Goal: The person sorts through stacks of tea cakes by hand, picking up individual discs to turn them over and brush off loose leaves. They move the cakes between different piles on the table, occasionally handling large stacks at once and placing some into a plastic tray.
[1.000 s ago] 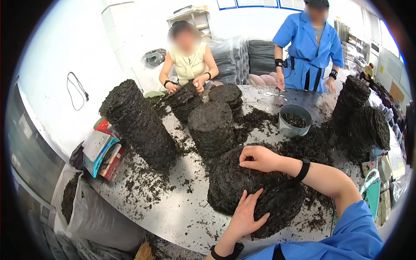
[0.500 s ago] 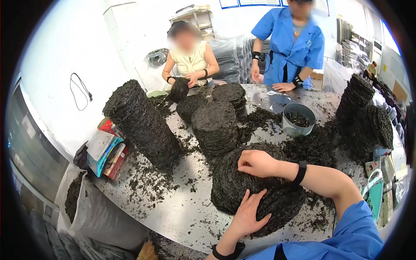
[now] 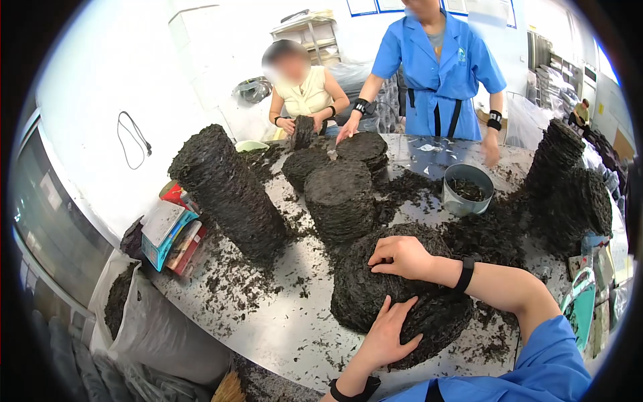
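A broad stack of dark, flaky sheets (image 3: 355,288) lies near the table's front edge. Resting on its lower part, my left hand (image 3: 390,335) has its fingers spread over the dark surface. Above it on the same stack is my right hand (image 3: 405,258), with thumb and fingertips bent close together at the surface; whatever they pinch is too small to make out. Just behind stands a round dark stack (image 3: 340,197). A metal pot (image 3: 467,189) with dark flakes inside is beyond my right hand.
A tall dark stack (image 3: 228,194) leans at the left, beside a scale (image 3: 164,228). More stacks (image 3: 569,201) stand right. An open sack (image 3: 161,328) is at lower left. Two people (image 3: 439,74) are across the table (image 3: 295,335), one seated, one standing.
The standing person has moved left, one hand now by a far stack. The seated person's dark piece is now upright. My right fingers have shifted slightly; my left hand stays in place.
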Demonstrator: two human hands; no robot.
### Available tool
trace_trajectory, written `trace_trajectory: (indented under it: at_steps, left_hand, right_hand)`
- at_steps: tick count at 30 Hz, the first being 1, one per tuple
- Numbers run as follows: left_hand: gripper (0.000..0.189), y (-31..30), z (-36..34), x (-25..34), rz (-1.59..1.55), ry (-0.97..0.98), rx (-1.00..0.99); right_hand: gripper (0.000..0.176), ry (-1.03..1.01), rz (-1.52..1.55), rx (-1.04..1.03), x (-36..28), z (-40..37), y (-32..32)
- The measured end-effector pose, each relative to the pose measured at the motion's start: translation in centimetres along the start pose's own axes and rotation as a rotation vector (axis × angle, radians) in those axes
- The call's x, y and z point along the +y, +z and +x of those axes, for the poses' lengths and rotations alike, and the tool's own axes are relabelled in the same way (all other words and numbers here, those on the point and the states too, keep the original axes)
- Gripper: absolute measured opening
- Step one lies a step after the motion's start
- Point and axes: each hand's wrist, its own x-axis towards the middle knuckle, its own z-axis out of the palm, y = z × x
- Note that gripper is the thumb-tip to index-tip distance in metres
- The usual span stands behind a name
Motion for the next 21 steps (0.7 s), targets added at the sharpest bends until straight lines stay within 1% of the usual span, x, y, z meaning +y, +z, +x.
trace_trajectory:
  at_steps: [2,3,5,7,9,11,12,13,15,16,18,19,21]
  left_hand:
    - [0.071,0.0,0.0,0.0,0.003,0.005,0.004]
    - [0.071,0.0,0.1,0.0,0.005,0.011,0.005]
    - [0.07,0.0,0.0,0.0,0.011,0.009,0.001]
    - [0.07,-0.1,0.0,0.0,0.02,0.005,-0.003]
    - [0.071,-0.4,-0.1,0.0,0.013,-0.032,-0.063]
    - [0.071,-0.2,-0.1,-0.3,0.012,-0.01,-0.033]
    - [0.07,-0.1,-0.1,-0.3,0.009,0.013,-0.004]
    - [0.07,-0.1,-0.1,-0.3,0.007,0.015,-0.002]
    - [0.07,-0.2,-0.1,-0.2,-0.009,-0.008,-0.039]
    - [0.07,-0.1,0.0,-0.3,-0.012,-0.005,-0.037]
    - [0.07,0.0,0.0,-0.4,-0.007,0.005,-0.036]
    - [0.07,0.0,0.0,-0.3,-0.008,0.007,-0.039]
    - [0.071,0.0,0.0,-0.2,0.019,0.011,-0.025]
  right_hand:
    - [0.009,-0.133,-0.11,0.055,0.1,0.1,0.2]
    - [0.009,-0.135,-0.111,0.056,0.3,0.2,0.5]
    - [0.012,-0.25,-0.188,0.104,0.7,0.4,1.1]
    - [0.012,-0.241,-0.194,0.092,0.5,0.5,1.2]
    - [0.012,-0.233,-0.198,0.079,0.3,0.7,1.0]
    - [0.012,0.005,0.097,-0.034,0.2,0.7,0.2]
    - [0.013,-0.05,0.231,0.024,0.9,0.8,0.1]
    - [0.015,0.094,0.332,0.004,1.1,0.6,-0.3]
    - [0.013,0.168,0.398,-0.006,0.8,0.1,-1.2]
    - [0.013,0.169,0.392,-0.006,0.6,-0.1,-1.5]
    - [0.012,-0.029,0.012,-0.068,0.4,-0.4,-1.8]
    - [0.012,-0.027,0.012,-0.066,0.4,-0.5,-1.7]
    - [0.011,-0.067,-0.116,-0.067,0.3,-0.6,-1.3]
